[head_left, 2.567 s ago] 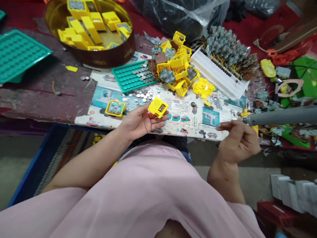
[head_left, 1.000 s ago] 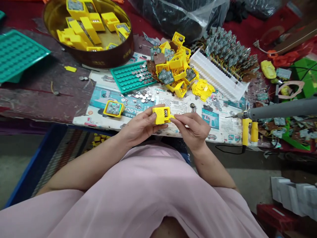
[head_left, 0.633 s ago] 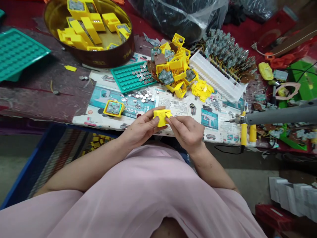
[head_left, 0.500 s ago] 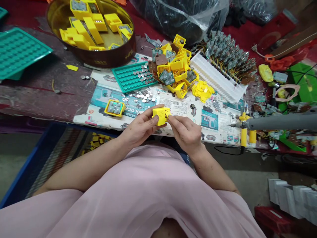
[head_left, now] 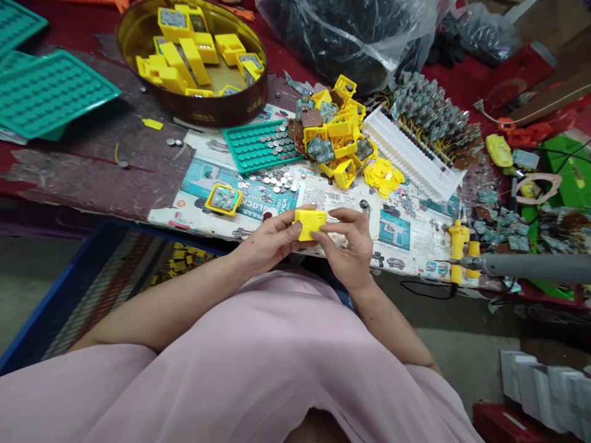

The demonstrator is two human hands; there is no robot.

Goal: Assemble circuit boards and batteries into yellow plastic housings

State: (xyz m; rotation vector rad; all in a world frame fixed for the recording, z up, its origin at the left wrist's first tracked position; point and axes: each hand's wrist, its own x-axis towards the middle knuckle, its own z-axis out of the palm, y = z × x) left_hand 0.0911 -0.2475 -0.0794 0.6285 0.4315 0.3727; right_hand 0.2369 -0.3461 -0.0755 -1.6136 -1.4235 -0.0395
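Note:
My left hand [head_left: 272, 241] is closed around the left side of a small yellow plastic case [head_left: 310, 225], its thumb on the front face. That face has a patch of tiny holes and a short slot. The fingers of my right hand [head_left: 347, 243] are bent against the case's right edge, thumb and index finger touching it. Both hands are just above the table's front edge. Left of them, an open yellow case [head_left: 224, 199] with a grey-green part inside lies on the printed cardboard [head_left: 184, 209]. Loose button cells [head_left: 281, 179] are scattered beyond the hands.
A round tin [head_left: 221, 111] of yellow cases stands behind, beside a teal tray [head_left: 240, 161] partly filled with button cells. Yellow housings [head_left: 344, 141] are heaped near small yellow covers [head_left: 382, 177] and a white foam strip [head_left: 410, 154]. A grey-handled tool [head_left: 535, 267] juts in from the right.
The small yellow flap that stood out at the case's right side now looks flush with it. My right hand's fingers have spread along that edge. The view has shifted slightly.

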